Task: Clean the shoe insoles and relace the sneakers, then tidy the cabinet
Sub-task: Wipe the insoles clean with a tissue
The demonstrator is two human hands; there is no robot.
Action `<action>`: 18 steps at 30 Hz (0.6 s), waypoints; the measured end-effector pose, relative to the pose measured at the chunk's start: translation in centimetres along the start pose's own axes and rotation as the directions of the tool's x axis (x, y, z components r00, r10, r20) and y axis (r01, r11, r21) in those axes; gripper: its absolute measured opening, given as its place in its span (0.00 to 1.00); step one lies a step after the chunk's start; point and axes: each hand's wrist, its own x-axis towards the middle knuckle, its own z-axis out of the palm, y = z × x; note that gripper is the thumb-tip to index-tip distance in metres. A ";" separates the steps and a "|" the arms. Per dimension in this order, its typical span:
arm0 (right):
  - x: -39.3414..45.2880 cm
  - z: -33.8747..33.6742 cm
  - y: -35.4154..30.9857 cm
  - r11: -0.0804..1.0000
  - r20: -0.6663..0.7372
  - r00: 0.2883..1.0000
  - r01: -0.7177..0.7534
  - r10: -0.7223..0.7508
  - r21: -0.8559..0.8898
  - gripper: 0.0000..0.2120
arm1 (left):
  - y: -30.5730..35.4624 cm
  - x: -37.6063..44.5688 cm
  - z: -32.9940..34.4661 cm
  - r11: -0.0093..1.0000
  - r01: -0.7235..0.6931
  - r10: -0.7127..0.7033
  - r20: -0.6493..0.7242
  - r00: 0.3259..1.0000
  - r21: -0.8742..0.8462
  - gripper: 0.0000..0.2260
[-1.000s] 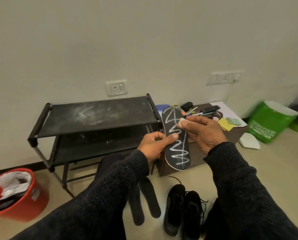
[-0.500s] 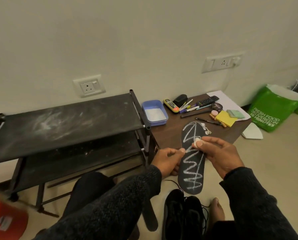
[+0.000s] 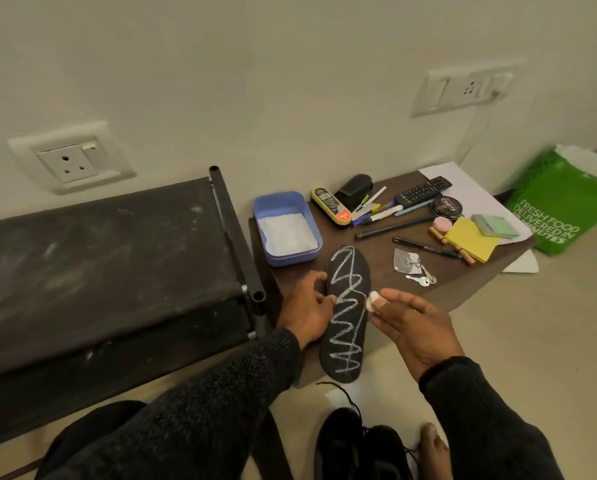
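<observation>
A black insole point(image 3: 346, 317) with a white zigzag chalk line lies with its toe end on the low brown table point(image 3: 376, 258) and its heel past the table's front edge. My left hand point(image 3: 307, 306) holds the insole's left edge with curled fingers. My right hand point(image 3: 411, 323) is just to its right and pinches a small piece of white chalk point(image 3: 371, 301) at the fingertips. A pair of black sneakers point(image 3: 359, 448) with loose laces stands on the floor below.
A dusty black shoe rack point(image 3: 99, 265) fills the left. On the table are a blue tray of white powder point(image 3: 286, 230), a polish sponge point(image 3: 331, 206), pens, a remote point(image 3: 422, 190), a polish tin, yellow sticky notes point(image 3: 472, 239) and keys point(image 3: 418, 277). A green bag point(image 3: 560, 206) stands at right.
Both hands have lowered the insole from mid-air onto the table's front edge. My right hand has come off the insole to its right side, and the view has tilted down and right.
</observation>
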 end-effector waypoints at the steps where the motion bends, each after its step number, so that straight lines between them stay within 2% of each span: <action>1: -0.2 0.0 -0.2 1.000 0.002 1.000 0.003 -0.003 0.008 0.14 | 0.2 0.3 0.2 0.998 -0.024 0.024 -0.017 1.000 0.050 0.21; 5: -2.7 -0.5 -1.0 0.999 -0.015 1.000 0.026 -0.026 0.035 0.13 | 1.8 -1.7 0.1 0.978 -0.114 0.122 -0.038 0.992 0.175 0.23; 9: -9.8 -0.3 -1.6 0.996 0.007 0.996 0.086 -0.086 0.020 0.13 | 5.2 -9.5 -2.1 0.968 -0.245 0.249 0.100 0.963 -0.051 0.12; 12: -17.0 0.2 -1.3 0.980 0.046 0.979 0.199 -0.198 -0.014 0.13 | 7.4 -18.1 -4.8 0.931 -0.333 0.349 0.091 0.933 -0.151 0.07; 14: -22.0 0.3 -0.3 0.967 0.080 0.965 0.254 -0.251 -0.024 0.13 | 7.7 -24.0 -6.9 0.914 -0.363 0.380 0.071 0.922 -0.179 0.08; 18: -28.9 -0.1 3.6 0.975 0.223 0.951 0.222 -0.215 -0.005 0.12 | 4.5 -31.6 -9.9 0.917 -0.332 0.345 0.018 0.938 -0.222 0.08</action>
